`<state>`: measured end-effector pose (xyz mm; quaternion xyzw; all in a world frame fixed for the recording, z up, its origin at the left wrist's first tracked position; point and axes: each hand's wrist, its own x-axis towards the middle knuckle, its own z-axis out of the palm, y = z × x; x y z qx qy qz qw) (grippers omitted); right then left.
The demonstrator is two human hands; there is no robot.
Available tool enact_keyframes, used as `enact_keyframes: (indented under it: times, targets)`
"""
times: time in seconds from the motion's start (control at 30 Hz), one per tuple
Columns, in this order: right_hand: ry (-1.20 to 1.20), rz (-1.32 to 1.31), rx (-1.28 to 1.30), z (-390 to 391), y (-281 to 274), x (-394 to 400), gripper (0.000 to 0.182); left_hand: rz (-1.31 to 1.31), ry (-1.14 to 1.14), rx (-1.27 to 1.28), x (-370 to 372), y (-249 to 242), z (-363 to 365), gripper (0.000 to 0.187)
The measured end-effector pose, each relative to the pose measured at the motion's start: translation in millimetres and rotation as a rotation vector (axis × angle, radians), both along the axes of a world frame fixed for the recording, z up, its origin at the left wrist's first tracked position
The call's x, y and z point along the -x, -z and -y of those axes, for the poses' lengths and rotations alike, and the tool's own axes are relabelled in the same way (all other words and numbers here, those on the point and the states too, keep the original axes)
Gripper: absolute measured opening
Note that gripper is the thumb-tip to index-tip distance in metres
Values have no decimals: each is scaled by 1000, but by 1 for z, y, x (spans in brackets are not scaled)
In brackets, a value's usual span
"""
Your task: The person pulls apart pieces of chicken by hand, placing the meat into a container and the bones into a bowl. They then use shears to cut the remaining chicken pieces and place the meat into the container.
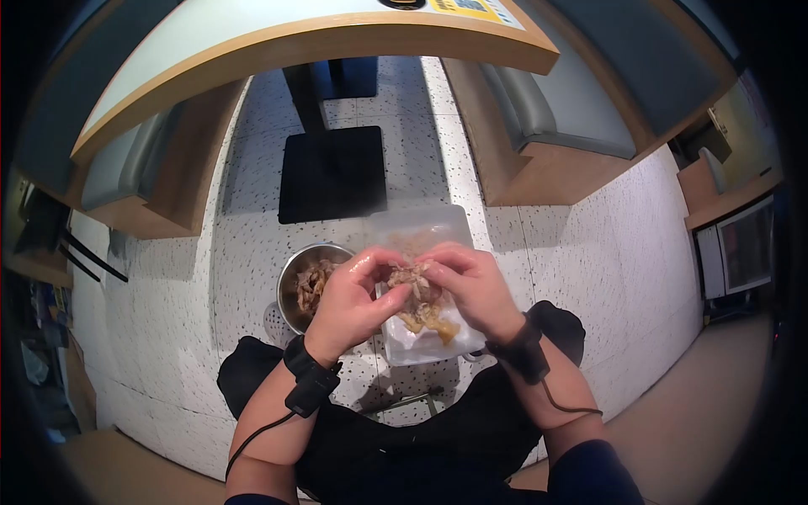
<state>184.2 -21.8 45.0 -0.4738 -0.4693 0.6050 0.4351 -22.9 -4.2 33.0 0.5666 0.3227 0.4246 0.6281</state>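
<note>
My left hand (pixel 355 295) and my right hand (pixel 471 282) meet in front of me, with fingers pinched on a ragged clump of cooked meat (pixel 412 282). The fingers look wet. Beneath them is a translucent white plastic container (pixel 459 220), and yellowish skin or fat (pixel 438 325) lies in its near part. More pale scraps show through at its far end. Close to my left hand stands a metal bowl (pixel 284 276) holding several brown meat or bone pieces (pixel 311 284). My hands cover part of both vessels.
A wood-edged table (pixel 320 46) crosses the view ahead, its pedestal on a black square base (pixel 332 172). Padded booth benches (pixel 581 126) flank it on both sides. My knees (pixel 252 370) frame the container. The floor (pixel 572 252) is speckled white tile.
</note>
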Motion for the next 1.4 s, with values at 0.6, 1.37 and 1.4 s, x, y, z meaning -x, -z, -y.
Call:
enact_keyframes:
  times: [0.6, 1.37, 1.4]
  targets:
    - [133, -68, 7, -6, 17, -5, 31, -250, -177, 23, -27, 18, -3, 22]
    - [-25, -9, 137, -3, 19, -9, 22, -271, -44, 109, -19, -7, 1, 20]
    - [-41, -23, 146, -3, 19, -8, 22, -230, -45, 160, -19, -6, 1, 20]
